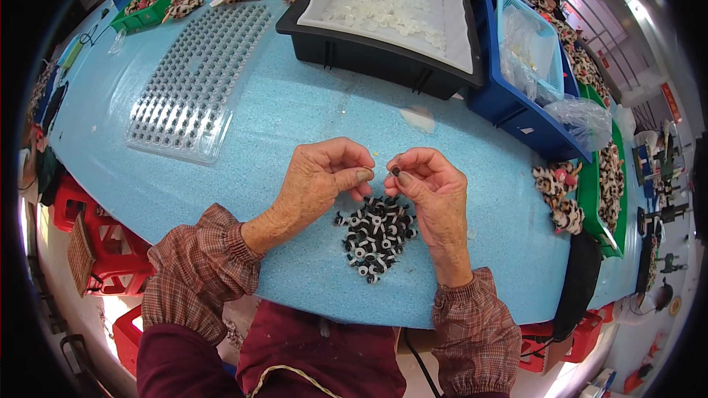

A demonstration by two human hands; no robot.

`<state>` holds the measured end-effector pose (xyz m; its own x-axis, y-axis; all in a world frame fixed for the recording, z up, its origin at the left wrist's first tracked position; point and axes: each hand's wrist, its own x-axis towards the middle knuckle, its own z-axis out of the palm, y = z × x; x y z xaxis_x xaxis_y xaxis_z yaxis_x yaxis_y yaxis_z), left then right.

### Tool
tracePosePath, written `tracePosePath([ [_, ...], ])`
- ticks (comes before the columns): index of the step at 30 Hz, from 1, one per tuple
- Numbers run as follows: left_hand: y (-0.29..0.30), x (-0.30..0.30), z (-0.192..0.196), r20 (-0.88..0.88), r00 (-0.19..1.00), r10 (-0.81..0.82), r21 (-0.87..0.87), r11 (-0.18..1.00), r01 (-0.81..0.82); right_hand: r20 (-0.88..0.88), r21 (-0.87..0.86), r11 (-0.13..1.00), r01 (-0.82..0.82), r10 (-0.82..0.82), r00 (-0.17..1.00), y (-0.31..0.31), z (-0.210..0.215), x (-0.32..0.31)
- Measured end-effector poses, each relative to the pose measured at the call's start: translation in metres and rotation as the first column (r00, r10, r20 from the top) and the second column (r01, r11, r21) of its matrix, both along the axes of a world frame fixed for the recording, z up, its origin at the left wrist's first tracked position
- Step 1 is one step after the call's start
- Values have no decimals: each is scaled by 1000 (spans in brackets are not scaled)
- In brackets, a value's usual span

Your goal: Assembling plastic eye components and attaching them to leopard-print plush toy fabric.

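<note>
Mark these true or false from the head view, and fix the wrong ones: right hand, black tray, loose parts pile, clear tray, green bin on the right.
1. The right hand has a small dark part in its grip. True.
2. The black tray contains pale translucent pieces. True.
3. The black-and-white parts are inside that tray. False: the pile of black-and-white parts lies on the blue table.
4. The clear tray is right of the black one. False: the clear tray is on its left.
5. The green bin at right has spotted fabric pieces in it. True.
</note>
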<state>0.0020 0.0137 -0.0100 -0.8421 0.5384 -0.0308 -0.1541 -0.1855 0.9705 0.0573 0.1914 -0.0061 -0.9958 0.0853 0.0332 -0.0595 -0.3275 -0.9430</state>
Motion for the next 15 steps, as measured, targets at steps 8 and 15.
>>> tracePosePath([
  [8, -5, -5, 0, -13, 1000, 4, -28, 1000, -4, 41, -158, 987, -16, 23, 999, 2, -3, -7],
  [15, 0, 0, 4, -50, 997, 54, -54, 997, -57, 39, -110, 994, 27, -22, 999, 8, 2, -1],
])
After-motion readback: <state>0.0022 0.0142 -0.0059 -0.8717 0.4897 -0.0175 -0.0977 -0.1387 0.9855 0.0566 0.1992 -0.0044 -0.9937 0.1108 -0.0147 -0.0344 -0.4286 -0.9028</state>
